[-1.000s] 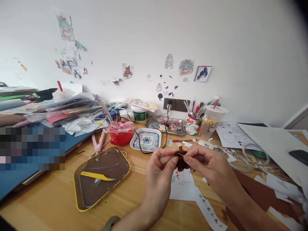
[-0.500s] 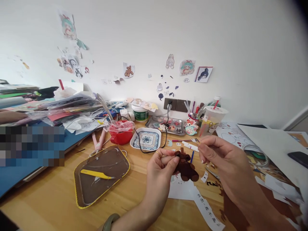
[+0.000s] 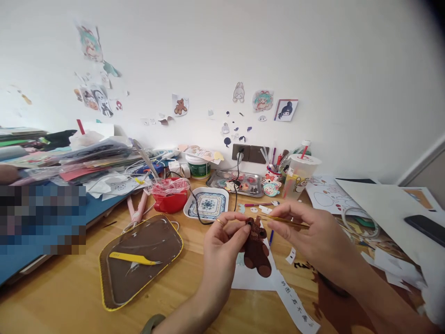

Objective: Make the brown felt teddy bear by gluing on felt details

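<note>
Pinched by its upper left side, a dark brown bear-shaped cutout (image 3: 255,255) with lighter brown paw patches is in my left hand (image 3: 225,236). My right hand (image 3: 309,227) is closed around a thin gold-coloured tool (image 3: 288,221), possibly tweezers. Its tip points left, close to a small brown strip (image 3: 257,221) at the bear's top; whether they touch I cannot tell. Under the bear lies a white paper sheet (image 3: 252,282) and a paper strip with handwriting (image 3: 294,301). A blue stick (image 3: 271,237) shows between my hands.
Yellow tweezers (image 3: 134,258) rest on a brown yellow-edged tray (image 3: 114,292) at left. Behind stand a red bowl (image 3: 170,202), a patterned dish (image 3: 222,211) and a lidded drink cup (image 3: 299,178). Brown sheet material (image 3: 342,311) lies right. A person's blurred hand (image 3: 9,174) shows far left.
My right hand has moved its tool down and left to the bear's top. The bear now hangs more upright, its lower end swung down and left. The view has shifted slightly.
</note>
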Demonstrator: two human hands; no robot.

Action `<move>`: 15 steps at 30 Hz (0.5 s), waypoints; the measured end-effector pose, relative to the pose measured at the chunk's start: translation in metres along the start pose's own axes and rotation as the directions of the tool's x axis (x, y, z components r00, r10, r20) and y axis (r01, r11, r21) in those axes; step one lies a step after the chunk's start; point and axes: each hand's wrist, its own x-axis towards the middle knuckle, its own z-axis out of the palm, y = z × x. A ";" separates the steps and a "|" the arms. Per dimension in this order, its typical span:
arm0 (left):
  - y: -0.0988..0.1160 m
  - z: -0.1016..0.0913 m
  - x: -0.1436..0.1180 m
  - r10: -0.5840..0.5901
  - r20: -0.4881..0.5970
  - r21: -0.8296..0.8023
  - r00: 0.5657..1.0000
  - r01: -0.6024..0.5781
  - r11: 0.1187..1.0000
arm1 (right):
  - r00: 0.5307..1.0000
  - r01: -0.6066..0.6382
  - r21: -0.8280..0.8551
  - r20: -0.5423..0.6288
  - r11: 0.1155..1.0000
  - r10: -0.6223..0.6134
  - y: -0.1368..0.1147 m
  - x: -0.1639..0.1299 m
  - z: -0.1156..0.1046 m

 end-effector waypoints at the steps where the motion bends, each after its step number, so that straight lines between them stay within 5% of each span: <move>1: 0.001 0.000 0.001 -0.014 0.007 0.022 1.000 0.014 1.000 | 1.000 0.031 -0.060 -0.005 0.998 -0.031 0.000 -0.001 0.002; 7: 0.005 0.000 -0.001 -0.056 0.062 0.095 0.996 0.050 0.994 | 0.986 0.150 -0.290 -0.032 0.945 -0.166 -0.001 -0.004 0.006; 15: 0.009 0.001 0.001 -0.062 -0.023 0.194 0.998 0.065 0.979 | 0.949 0.253 -0.425 -0.066 0.869 -0.309 0.003 -0.004 0.009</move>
